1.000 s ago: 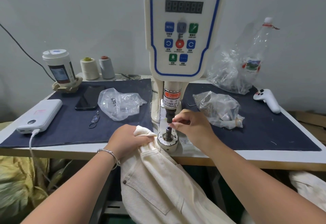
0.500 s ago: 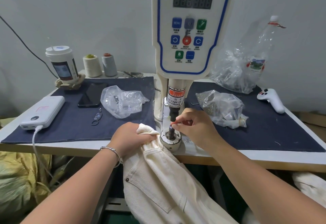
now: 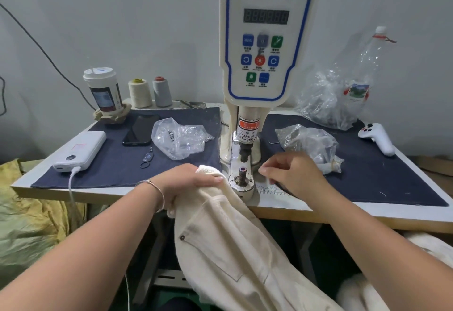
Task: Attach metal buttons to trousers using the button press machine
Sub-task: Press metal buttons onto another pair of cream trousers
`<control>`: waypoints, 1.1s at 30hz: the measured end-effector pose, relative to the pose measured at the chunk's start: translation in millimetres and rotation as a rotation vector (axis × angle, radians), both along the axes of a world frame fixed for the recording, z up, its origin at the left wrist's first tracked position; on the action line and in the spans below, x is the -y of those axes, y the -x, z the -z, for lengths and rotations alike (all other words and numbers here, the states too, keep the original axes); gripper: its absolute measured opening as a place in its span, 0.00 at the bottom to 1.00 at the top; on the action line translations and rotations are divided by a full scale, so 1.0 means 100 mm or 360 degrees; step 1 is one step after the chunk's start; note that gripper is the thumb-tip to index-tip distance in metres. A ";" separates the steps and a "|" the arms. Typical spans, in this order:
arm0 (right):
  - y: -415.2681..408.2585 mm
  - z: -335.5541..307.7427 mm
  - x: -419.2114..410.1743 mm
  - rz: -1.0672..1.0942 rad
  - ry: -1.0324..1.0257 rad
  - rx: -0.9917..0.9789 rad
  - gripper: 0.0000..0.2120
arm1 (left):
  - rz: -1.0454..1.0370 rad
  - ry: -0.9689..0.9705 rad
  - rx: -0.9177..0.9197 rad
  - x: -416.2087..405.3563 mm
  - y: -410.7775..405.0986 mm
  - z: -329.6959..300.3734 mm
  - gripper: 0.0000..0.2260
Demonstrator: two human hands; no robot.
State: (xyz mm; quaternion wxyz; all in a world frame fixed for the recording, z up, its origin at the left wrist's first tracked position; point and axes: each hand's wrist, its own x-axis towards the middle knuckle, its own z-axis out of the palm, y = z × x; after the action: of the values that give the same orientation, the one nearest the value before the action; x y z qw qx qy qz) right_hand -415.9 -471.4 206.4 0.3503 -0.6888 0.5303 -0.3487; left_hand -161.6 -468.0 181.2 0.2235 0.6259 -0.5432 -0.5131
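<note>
Left hand (image 3: 188, 181) grips the trousers (image 3: 235, 244), which trail down-right; right hand (image 3: 291, 176) hovers loosely curled, empty.

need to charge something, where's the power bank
In the head view the power bank lies at the table's left edge on the dark cloth, left of the phone, cable plugged in.

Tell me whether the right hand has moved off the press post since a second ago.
Yes. The right hand has drawn back to the right of the post on the button machine; earlier its fingertips were at the post's tip.
</note>
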 end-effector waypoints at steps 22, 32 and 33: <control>0.05 -0.02 -0.34 -0.1354 -0.1166 0.0533 0.33 | 0.1298 -0.0341 -0.0121 -0.49 0.05 -0.56 0.23; 0.19 0.13 0.10 -0.0658 -0.1147 0.0942 0.25 | 0.0267 -0.0183 -0.1009 -0.34 0.10 0.05 0.13; 0.18 0.11 0.15 -0.0586 -0.1178 0.0913 0.24 | 0.0158 -0.0156 -0.0994 -0.32 0.16 0.09 0.13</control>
State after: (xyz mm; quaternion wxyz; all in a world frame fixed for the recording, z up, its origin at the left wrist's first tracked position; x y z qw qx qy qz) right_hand -434.0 -486.8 195.8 0.7584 -0.4771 0.3704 -0.2449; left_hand -177.6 -436.5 172.2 0.3237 0.4208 -0.4529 -0.7162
